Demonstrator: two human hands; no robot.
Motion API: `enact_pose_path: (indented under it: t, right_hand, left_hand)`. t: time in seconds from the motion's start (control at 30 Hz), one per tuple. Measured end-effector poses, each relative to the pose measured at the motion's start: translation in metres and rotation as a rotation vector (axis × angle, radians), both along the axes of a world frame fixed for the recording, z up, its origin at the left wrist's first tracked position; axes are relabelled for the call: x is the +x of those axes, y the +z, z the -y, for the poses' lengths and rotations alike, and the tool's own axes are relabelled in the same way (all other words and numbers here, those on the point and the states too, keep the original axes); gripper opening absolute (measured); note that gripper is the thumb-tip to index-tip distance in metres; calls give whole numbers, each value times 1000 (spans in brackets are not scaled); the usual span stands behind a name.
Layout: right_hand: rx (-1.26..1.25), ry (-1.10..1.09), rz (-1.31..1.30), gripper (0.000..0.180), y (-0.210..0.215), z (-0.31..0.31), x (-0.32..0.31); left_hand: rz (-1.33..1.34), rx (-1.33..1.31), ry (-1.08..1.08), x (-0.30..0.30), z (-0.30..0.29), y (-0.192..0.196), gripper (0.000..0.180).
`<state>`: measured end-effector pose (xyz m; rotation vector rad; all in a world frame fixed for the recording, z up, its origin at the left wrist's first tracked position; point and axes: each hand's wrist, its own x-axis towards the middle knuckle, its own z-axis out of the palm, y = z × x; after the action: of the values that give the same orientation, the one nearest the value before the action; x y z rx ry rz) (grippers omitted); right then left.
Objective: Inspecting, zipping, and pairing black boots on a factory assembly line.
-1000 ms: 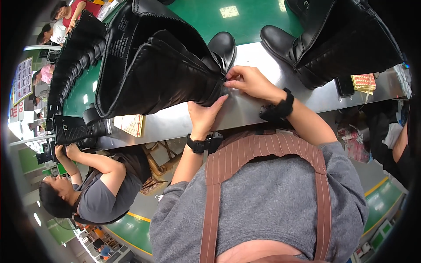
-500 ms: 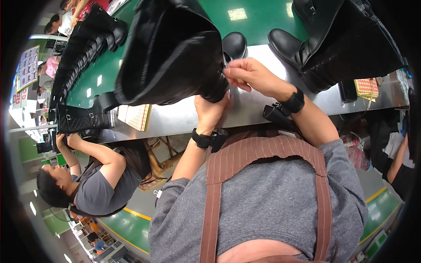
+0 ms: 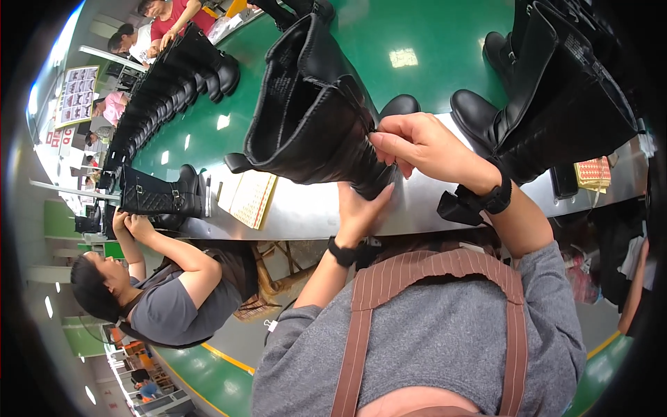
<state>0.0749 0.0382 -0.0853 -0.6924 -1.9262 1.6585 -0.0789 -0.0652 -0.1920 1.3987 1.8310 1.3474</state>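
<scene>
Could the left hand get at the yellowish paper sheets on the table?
Probably yes: bare metal table lies between the left hand and the paper sheets, though it's at the black boot.

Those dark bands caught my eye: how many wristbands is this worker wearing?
2: the left band, just behind the left hand, and the right band, just behind the right hand. None seems hidden.
</scene>
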Motion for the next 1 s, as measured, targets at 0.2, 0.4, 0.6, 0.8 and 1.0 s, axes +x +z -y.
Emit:
enact_pose_path:
  t: [0.2, 0.4, 0.6, 0.8, 1.0]
  right_hand:
    - [79, 22, 5, 31, -9, 0, -4]
    - [100, -32, -11, 31, -14, 4, -6]
    - [119, 24, -22, 30, -14, 3, -6]
    - [111, -41, -24, 32, -16, 6, -6]
    - [40, -8, -36, 33, -17, 7, -2]
  left_hand:
    - [-822, 820, 190, -17, 18, 146, 74]
    - [-1162, 272, 104, -6, -4, 220, 43]
    - [-924, 132, -285, -35, -12, 229, 47]
    - [-1087, 738, 48, -14, -40, 187, 67]
    - [-677, 847, 463, -29, -27, 122, 122]
